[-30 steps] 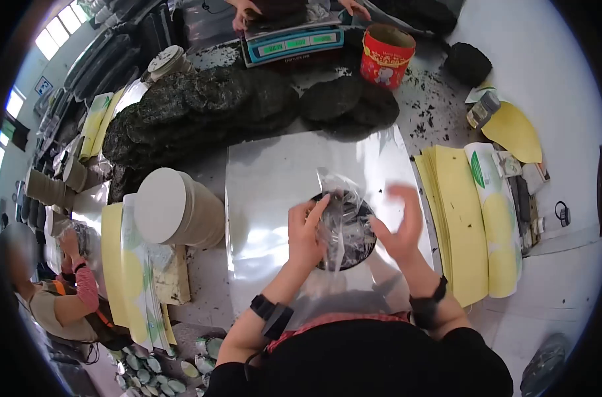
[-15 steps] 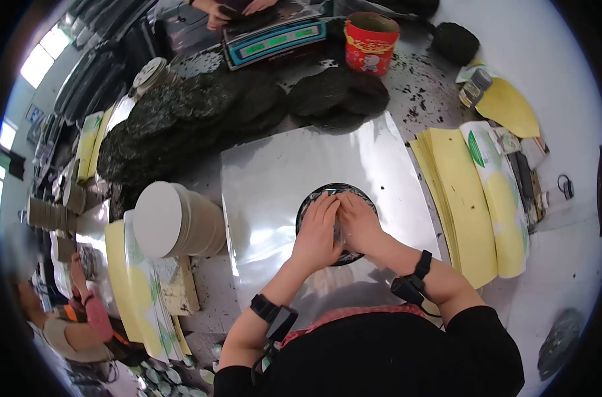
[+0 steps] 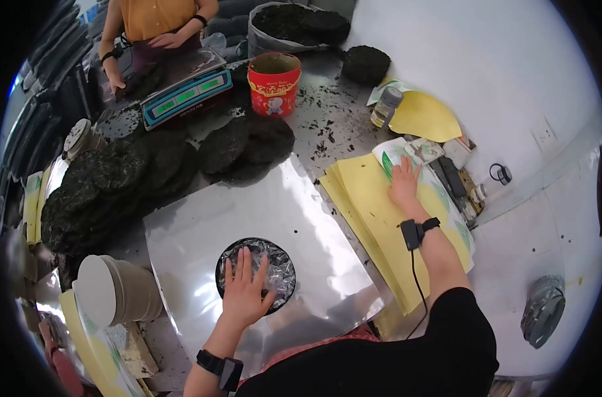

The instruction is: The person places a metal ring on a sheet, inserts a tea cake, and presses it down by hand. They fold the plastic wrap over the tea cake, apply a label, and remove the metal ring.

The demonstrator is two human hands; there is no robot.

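My left hand (image 3: 244, 299) lies flat with fingers spread on a round black-rimmed form (image 3: 291, 276). Crinkled clear plastic film (image 3: 279, 261) covers its middle; what lies beneath is hard to make out. The form sits on a shiny metal sheet (image 3: 201, 228). To the right, my right hand (image 3: 404, 186) reaches out with its fingers apart, over the white-and-green printed sheets (image 3: 441, 196) beside a stack of yellow sheets (image 3: 373, 218). Its fingertips appear to touch the top printed sheet.
Dark, round flat cakes (image 3: 109, 182) lie piled at the back left, with more dark cakes (image 3: 241, 149) beside them. Behind stand a red bucket (image 3: 272, 92) and a scale (image 3: 188, 99), where a co-worker's hands (image 3: 172, 41) show. White round blocks (image 3: 116, 291) stand at left.
My right hand has left the round form and moved right to the printed sheets. My left hand stays on the form, fingers now spread. The view has turned rightward.
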